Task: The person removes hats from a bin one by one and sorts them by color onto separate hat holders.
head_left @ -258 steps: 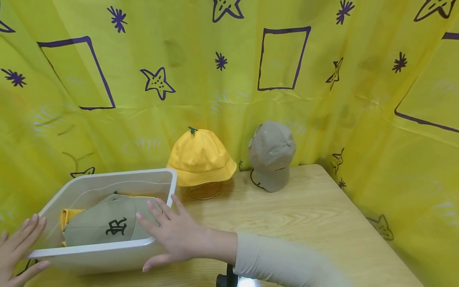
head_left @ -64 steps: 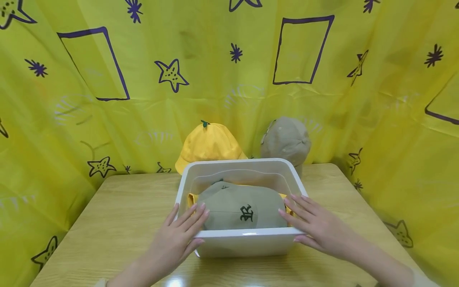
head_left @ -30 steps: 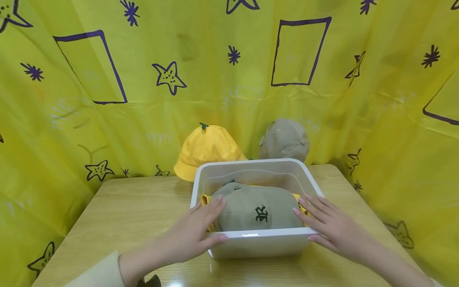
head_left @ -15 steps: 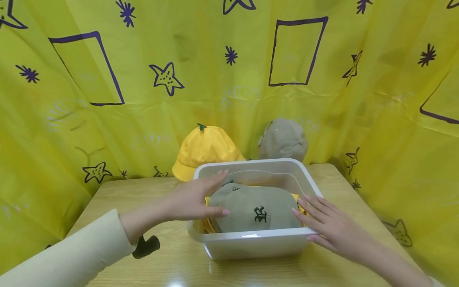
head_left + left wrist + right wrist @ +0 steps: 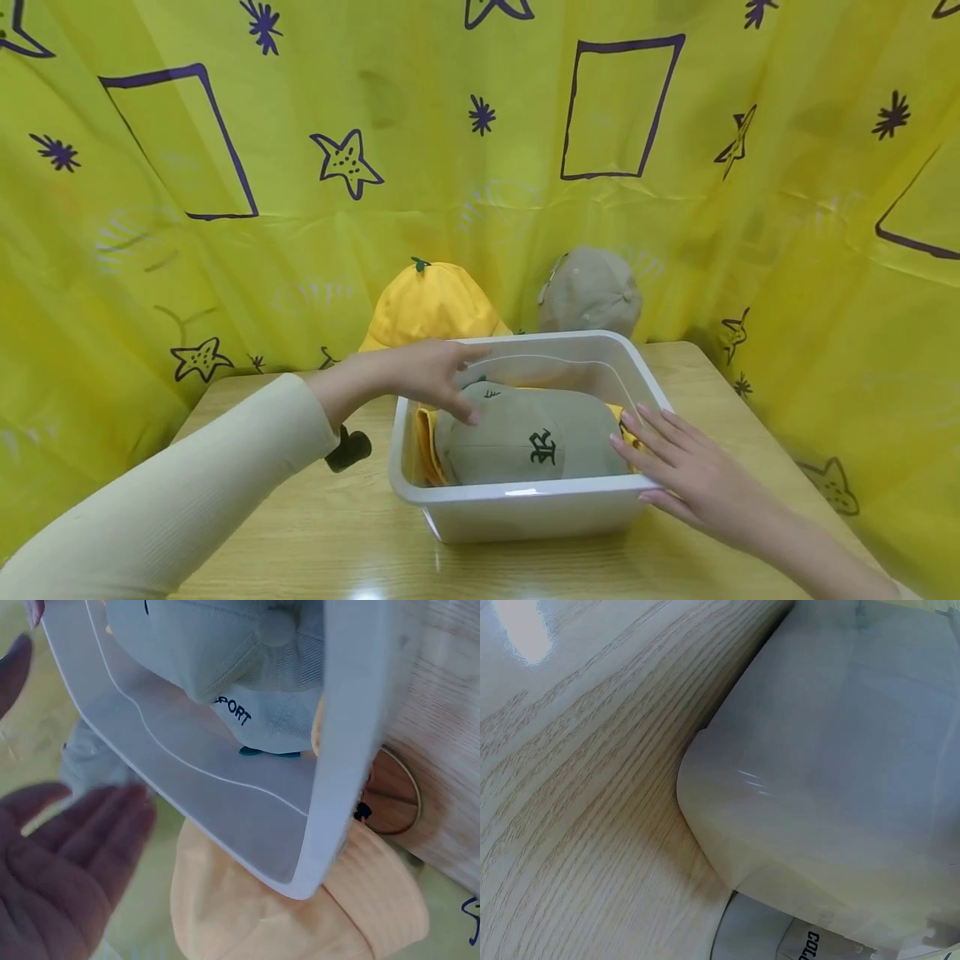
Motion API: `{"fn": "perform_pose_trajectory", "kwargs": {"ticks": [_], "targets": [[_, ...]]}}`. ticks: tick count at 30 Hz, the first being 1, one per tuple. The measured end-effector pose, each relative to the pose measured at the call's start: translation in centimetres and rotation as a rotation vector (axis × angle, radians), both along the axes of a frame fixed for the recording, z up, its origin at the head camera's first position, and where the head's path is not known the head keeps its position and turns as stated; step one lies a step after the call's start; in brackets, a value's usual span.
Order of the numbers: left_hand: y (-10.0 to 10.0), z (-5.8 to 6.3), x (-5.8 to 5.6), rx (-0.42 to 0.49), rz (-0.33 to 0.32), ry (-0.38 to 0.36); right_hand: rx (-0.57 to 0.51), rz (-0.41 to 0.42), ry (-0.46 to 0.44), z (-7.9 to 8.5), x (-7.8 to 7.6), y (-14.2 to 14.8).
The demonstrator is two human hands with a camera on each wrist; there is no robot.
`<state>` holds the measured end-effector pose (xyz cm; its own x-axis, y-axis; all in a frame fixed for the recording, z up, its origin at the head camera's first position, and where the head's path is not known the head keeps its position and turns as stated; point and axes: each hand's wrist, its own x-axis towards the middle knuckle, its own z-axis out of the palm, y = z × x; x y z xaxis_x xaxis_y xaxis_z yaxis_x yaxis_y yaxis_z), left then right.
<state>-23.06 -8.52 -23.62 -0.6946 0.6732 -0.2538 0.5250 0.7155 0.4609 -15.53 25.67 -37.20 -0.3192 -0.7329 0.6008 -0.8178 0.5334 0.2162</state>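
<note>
A white plastic bin (image 5: pixel 532 512) stands mid-table. On top inside it lies a grey-green cap (image 5: pixel 495 442) with a black letter emblem, over yellow fabric (image 5: pixel 426 442). My left hand (image 5: pixel 423 375) is raised over the bin's back left side, fingers loose, holding nothing; in the left wrist view its fingers extend beside the rim. Straight fingers of my right hand (image 5: pixel 693 475) rest over the right front rim, thumb outside. Behind the bin sit a yellow bucket hat (image 5: pixel 435 304) with a green stem and a grey cap (image 5: pixel 590 292).
A wire stand (image 5: pixel 401 791) shows beneath the yellow hat in the left wrist view. The wooden table (image 5: pixel 285 533) runs back to a yellow patterned curtain (image 5: pixel 420 108). A black device (image 5: pixel 348 450) shows by the left wrist.
The bin came from the left to the table's middle, then shifted slightly right, in front of the two hats. My left hand left its front left rim and rose toward the back; my right hand stayed.
</note>
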Motion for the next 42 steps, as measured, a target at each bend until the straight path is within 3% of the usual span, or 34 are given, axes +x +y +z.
{"fn": "perform_pose_trajectory", "kwargs": {"ticks": [5,13,17,20,23,28,33,42], "targets": [[1.1,-1.1,-1.5,-0.046,-0.027,-0.129,-0.032,0.026,0.026,-0.3,-0.1,0.0],[2.4,-2.7,-3.5,-0.166,-0.029,-0.104,-0.043,0.024,0.038,-0.4,-0.3,0.0],[2.9,-3.5,-3.7,-0.202,-0.005,-0.165,-0.019,0.000,0.018,-0.3,-0.2,-0.1],[3.1,-4.2,-3.4,-0.267,0.047,-0.240,-0.019,0.002,0.024,-0.3,-0.2,-0.2],[3.1,-4.9,-2.9,-0.331,0.096,-0.261,-0.034,0.021,0.039,-0.4,-0.2,-0.3],[3.3,-5.8,-2.7,-0.321,0.122,-0.239,-0.041,0.038,0.047,-0.2,-0.3,-0.3],[3.6,-6.4,-2.9,-0.330,0.105,-0.201,-0.044,0.042,0.043,-0.2,-0.3,-0.3],[3.6,-6.4,-3.3,-0.283,0.065,-0.084,-0.025,0.034,0.032,-0.2,-0.4,-0.2]]}}
